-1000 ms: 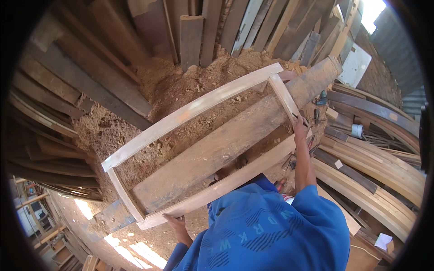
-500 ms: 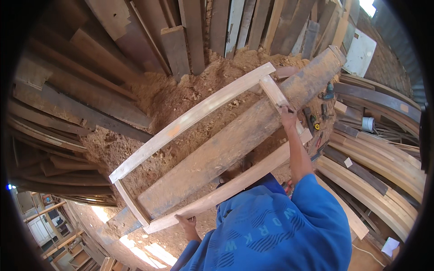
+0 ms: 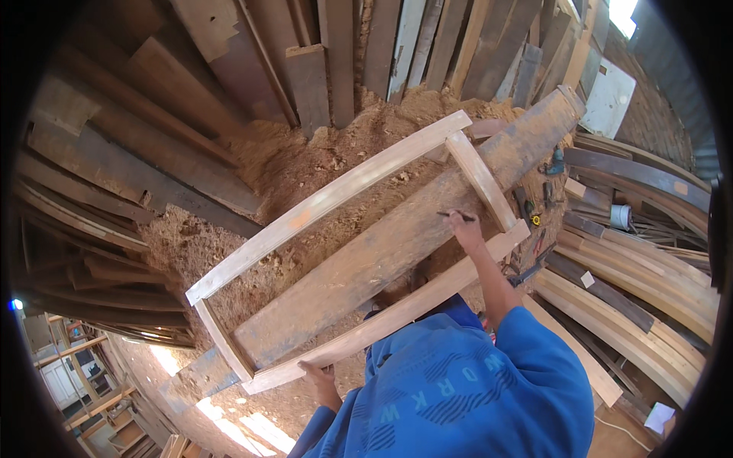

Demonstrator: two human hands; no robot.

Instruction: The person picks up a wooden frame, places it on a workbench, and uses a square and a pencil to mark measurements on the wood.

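A rectangular wooden frame (image 3: 336, 193) of pale planks lies across a thick, dusty beam (image 3: 366, 248). My left hand (image 3: 318, 374) is closed on the frame's near long rail, close to its left corner; some of its fingers are hidden by the wood. Inside the frame, over the beam, my right hand (image 3: 467, 230) pinches a thin dark stick that looks like a pencil (image 3: 443, 214). The frame's right end piece (image 3: 482, 183) is just beyond that hand and apart from it.
Sawdust (image 3: 321, 160) covers the ground around the beam. Dark boards (image 3: 309, 80) lean along the back. Long planks (image 3: 634, 313) are stacked at the right, near a white cup-like container (image 3: 621, 214). A green-blue power tool (image 3: 555, 162) and a yellow tape measure (image 3: 535, 220) lie beyond the frame's right end.
My right hand has left the frame's right end piece and moved left and nearer, over the beam, with the pencil now showing. My left hand stays on the near rail.
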